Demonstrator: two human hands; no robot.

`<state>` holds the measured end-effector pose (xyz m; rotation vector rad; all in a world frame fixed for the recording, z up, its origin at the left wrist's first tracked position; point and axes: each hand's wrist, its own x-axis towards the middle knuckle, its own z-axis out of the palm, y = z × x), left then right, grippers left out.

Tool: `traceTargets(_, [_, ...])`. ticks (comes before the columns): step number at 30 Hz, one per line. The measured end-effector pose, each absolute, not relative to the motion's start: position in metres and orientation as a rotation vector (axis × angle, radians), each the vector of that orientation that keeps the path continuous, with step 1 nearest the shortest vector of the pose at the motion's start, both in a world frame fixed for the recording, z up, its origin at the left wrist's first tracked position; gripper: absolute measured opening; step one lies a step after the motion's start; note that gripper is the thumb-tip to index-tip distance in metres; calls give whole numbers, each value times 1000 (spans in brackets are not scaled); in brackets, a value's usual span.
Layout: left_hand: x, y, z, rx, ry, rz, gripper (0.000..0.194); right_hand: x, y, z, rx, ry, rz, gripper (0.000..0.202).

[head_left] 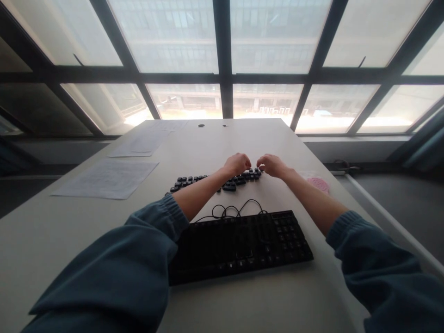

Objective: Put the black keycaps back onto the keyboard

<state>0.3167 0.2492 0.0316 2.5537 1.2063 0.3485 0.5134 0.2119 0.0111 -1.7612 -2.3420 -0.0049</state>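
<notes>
Loose black keycaps [229, 188] lie spread in rough rows on the white table, beyond a black keyboard [243, 245]. Over the right part of these rows is my left hand [237, 163], its fingers curled and closed. My right hand [272, 165] faces it from the right, fingers bent together at the right end of the keycaps. The fingertips of both hands come close to each other without meeting. Whatever they may hold is too small to make out. Part of the keyboard is bare of keys, while its right-hand block still carries keycaps. My left forearm covers some of the rows.
A thin black cable [225, 212] lies coiled behind the keyboard. Printed paper sheets [107, 178] rest on the left side of the table [208, 143]. A pink round item [318, 185] is near the right edge. Large windows [267, 37] stand beyond the table.
</notes>
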Motion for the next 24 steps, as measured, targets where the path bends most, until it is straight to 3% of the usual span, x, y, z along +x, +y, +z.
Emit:
traceTargets(15, [322, 258, 18, 2519, 1193, 344, 17, 509, 229, 3, -1687, -2364, 50, 17])
traceTargets(24, [273, 210, 71, 2446, 1037, 611, 16, 481, 165, 44, -1364, -1953, 120, 13])
